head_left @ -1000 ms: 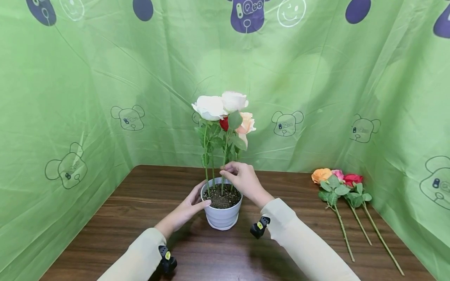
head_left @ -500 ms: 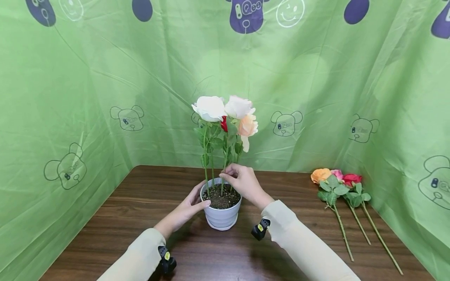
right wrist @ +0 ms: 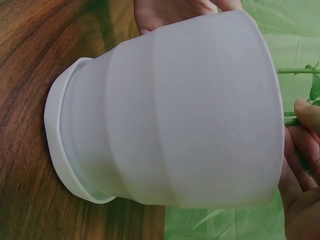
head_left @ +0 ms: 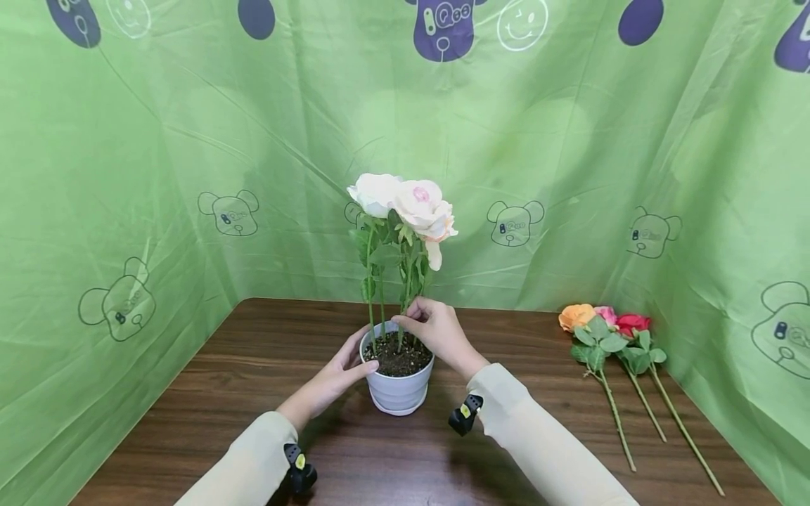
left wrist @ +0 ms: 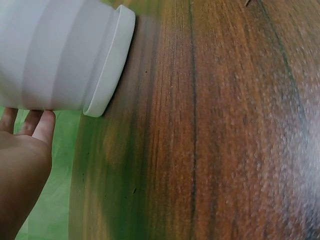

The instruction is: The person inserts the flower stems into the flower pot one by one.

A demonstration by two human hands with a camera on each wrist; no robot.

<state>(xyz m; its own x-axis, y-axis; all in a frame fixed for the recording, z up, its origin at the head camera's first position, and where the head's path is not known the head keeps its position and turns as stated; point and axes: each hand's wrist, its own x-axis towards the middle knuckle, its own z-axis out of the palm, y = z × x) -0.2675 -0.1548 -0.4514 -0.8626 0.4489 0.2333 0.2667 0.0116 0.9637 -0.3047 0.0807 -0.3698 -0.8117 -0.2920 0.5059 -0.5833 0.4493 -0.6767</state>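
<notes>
A white flowerpot (head_left: pixel 399 391) of dark soil (head_left: pixel 395 364) stands upright on a matching saucer (left wrist: pixel 116 55). My left hand (head_left: pixel 342 369) holds its left side, thumb at the rim and fingers along the wall. Between thumb and fingers, my right hand (head_left: pixel 439 329) pinches the green stem (right wrist: pixel 291 121) of a pale pink rose (head_left: pixel 418 205) just above the soil. A white rose (head_left: pixel 373 194) stands in the pot to the left. Behind the pink bloom, a peach rose (head_left: pixel 434 253) is mostly hidden.
On the right of the wooden table (head_left: pixel 221 393) lie an orange rose (head_left: pixel 576 317), a pink rose (head_left: pixel 605 315) and a red rose (head_left: pixel 633 323), stems towards the front. A green printed curtain (head_left: pixel 285 140) closes off the back and sides.
The pale pink rose's bloom has tipped forward and now covers the red flower and much of the peach one. My right hand stays at the stem, slightly lower. The left hand has not moved.
</notes>
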